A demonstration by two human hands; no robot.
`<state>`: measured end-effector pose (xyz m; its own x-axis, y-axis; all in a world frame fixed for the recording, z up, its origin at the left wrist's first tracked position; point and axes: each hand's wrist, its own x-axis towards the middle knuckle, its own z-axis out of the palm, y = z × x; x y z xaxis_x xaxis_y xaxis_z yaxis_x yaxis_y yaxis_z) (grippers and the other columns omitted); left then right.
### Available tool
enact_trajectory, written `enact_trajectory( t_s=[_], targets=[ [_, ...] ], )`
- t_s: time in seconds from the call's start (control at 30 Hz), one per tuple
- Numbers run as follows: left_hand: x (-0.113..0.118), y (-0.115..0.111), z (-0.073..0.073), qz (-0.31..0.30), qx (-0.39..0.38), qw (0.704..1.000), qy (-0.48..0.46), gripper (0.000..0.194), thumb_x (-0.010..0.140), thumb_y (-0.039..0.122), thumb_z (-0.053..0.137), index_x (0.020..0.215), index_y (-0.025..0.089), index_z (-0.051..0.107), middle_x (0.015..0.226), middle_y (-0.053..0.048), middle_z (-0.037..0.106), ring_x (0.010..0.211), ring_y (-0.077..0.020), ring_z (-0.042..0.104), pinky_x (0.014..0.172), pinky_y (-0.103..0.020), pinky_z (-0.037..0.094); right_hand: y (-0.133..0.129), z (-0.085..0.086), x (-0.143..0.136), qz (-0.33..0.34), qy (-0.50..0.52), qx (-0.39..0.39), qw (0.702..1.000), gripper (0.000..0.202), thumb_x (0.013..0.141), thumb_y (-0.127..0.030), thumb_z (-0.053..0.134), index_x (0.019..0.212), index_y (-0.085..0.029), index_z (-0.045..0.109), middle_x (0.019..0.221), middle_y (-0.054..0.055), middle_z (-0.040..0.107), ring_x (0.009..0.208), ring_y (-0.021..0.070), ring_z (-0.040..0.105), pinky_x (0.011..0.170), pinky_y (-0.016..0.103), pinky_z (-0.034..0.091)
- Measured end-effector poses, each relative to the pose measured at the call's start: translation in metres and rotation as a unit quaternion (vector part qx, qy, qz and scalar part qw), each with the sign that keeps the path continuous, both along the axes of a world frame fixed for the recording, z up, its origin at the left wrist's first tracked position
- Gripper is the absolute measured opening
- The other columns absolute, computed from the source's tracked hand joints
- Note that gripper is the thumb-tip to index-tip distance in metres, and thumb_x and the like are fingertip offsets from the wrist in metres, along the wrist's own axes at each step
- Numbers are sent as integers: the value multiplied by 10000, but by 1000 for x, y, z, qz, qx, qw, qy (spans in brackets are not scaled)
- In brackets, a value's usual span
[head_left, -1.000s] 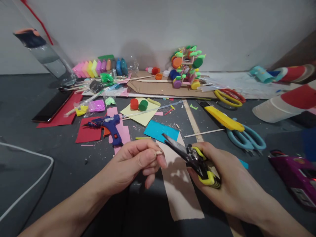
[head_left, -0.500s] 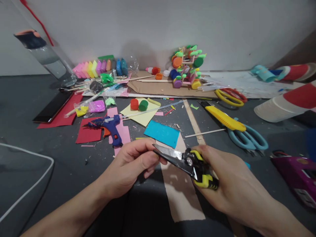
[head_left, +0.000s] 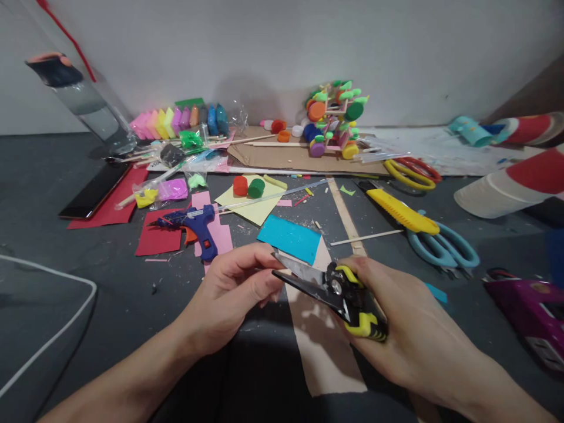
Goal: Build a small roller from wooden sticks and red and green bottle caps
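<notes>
In my right hand [head_left: 392,323] are black and yellow cutters [head_left: 337,288], their blades a little apart and pointing left. The blade tips reach the fingertips of my left hand [head_left: 242,288]. Those fingers are bent and pinched together; whatever they hold is too small or hidden to name. Below the cutters a beige strip [head_left: 326,352] lies on the dark table. Just beyond my hands is a blue rectangle [head_left: 291,238]. A blue glue gun [head_left: 202,229] rests on pink and red pieces left of it.
Yellow paper [head_left: 251,205] bears a red and a green cap. Behind stands a colourful stick model [head_left: 335,120]. To the right lie a yellow knife [head_left: 396,208], blue-handled scissors [head_left: 445,247] and a white-and-red cup [head_left: 489,188]. A bottle [head_left: 88,106] stands back left.
The cutters' blades have opened slightly, and the tool has shifted a little left in my right hand. My left hand's fingers have moved slightly.
</notes>
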<state>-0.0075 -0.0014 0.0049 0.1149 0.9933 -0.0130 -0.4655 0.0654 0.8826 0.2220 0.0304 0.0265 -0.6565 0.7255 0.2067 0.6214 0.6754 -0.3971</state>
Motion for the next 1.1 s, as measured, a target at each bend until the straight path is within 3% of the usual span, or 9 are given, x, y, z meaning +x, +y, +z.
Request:
enact_trajectory(
  t_s=[0.37, 0.63, 0.87, 1.1],
  targets=[
    [3, 0, 1, 3, 25, 1000, -11, 81, 854, 241, 771, 800, 191, 737, 696, 10, 680, 612, -77, 638, 624, -159, 534, -2, 1, -1, 4, 4, 0, 1000, 247, 926, -444, 545, 957, -199, 538, 746, 43, 668, 601, 200, 628, 532, 301, 477],
    [4, -1, 1, 0, 31, 999, -38, 62, 846, 220, 781, 804, 203, 739, 717, 25, 682, 625, -64, 656, 631, -143, 530, -2, 2, 1, 7, 2, -44, 999, 254, 924, -463, 560, 951, -212, 529, 738, 27, 652, 595, 183, 609, 528, 286, 459],
    [5, 1, 1, 22, 33, 999, -7, 137, 814, 260, 806, 773, 179, 703, 689, 8, 678, 578, -95, 640, 589, -193, 544, -1, 3, 0, 8, 10, -59, 998, 240, 916, -445, 581, 970, -216, 540, 759, 19, 662, 619, 184, 626, 544, 284, 474],
    [5, 1, 2, 26, 54, 998, -7, 75, 842, 200, 775, 784, 198, 728, 702, 18, 681, 608, -81, 649, 610, -168, 542, -2, 4, 1, 6, -1, -78, 997, 215, 916, -428, 584, 961, -222, 541, 762, 20, 663, 615, 186, 613, 541, 286, 460]
  ],
)
